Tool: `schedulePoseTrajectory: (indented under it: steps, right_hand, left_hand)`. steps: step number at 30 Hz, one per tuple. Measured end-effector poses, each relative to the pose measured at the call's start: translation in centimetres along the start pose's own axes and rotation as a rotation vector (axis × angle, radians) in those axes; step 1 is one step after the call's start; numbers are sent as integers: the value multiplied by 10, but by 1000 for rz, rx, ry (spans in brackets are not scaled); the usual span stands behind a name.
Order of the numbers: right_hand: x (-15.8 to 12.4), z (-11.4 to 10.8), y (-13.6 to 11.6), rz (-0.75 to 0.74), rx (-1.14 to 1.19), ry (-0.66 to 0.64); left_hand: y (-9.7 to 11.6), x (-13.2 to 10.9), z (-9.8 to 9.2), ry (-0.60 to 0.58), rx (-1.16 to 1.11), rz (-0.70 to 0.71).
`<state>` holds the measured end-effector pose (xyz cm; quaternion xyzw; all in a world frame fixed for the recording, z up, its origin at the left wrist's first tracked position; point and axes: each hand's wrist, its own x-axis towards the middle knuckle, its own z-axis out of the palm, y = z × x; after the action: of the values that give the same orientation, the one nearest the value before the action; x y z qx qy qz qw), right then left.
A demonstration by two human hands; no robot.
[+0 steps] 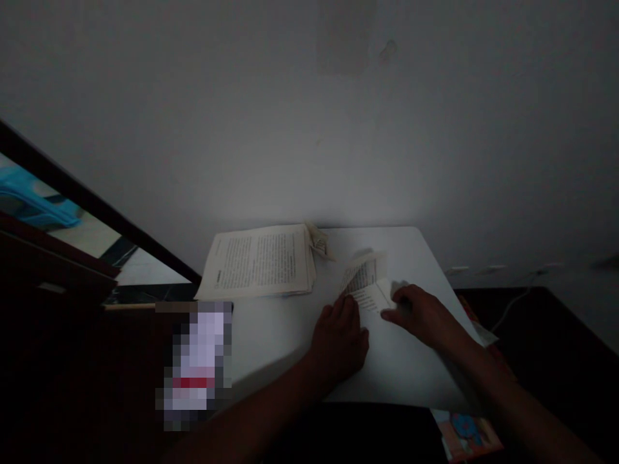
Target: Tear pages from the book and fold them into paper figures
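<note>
A folded sheet of printed paper (370, 290) lies on the white tabletop (271, 328), its upper part slightly raised in a creased, angled shape. My left hand (341, 338) is at its lower left edge, with bent fingers pressed together and fingertips holding the paper down. At the sheet's right edge is my right hand (420, 316), thumb and forefinger apart with a gap between them. The thumb tip is close to the paper's lower right corner; whether it touches is hard to tell. Dim light hides detail of the fingers.
An open stack of printed pages (256, 261) lies on the table's left, with a small folded paper piece (319, 241) at its right edge. The wall (309, 129) stands directly behind. Blurred-out phone-like screen (198, 361) at left; a cable (512, 306) at right.
</note>
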<state>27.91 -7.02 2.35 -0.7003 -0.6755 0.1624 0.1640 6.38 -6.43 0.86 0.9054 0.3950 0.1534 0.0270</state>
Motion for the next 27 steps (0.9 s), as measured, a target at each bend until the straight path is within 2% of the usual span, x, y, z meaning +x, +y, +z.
schedulePoseTrajectory:
  steps: [3,5,6,9,11,13,15,18,21,24,27]
  right_hand:
    - [-4,-12,6,19,-13,-26]
    - [-3,-24,2,-25,-30,-44]
    - [-2,-30,-3,-59,-44,-7]
    - [11,-42,-26,-317,-124,98]
    - [26,-41,-43,-489,-200,136]
    - [43,-34,-55,-624,-273,80]
    - [59,-26,-63,-687,-343,3]
    - [71,-22,-66,-648,-447,-107]
    - [73,-32,-66,-541,-431,-200]
    - [75,-44,-63,-391,-240,-226]
    - [80,-43,-52,-238,91,-304]
  left_hand:
    - [-1,1,-2,6,-6,-2]
    - [-1,1,-2,12,-10,-3]
    - [-1,1,-1,16,-13,-2]
    - [-2,2,1,30,-18,5]
    - [-3,2,1,42,-20,10]
    - [-5,3,2,47,-24,20]
    - [-8,2,1,43,-33,24]
    - [-11,3,-2,40,-59,3]
    - [-14,6,-7,50,-92,-28]
    - [-17,8,-12,90,-111,-32]
    - [-20,9,-15,145,-121,-19]
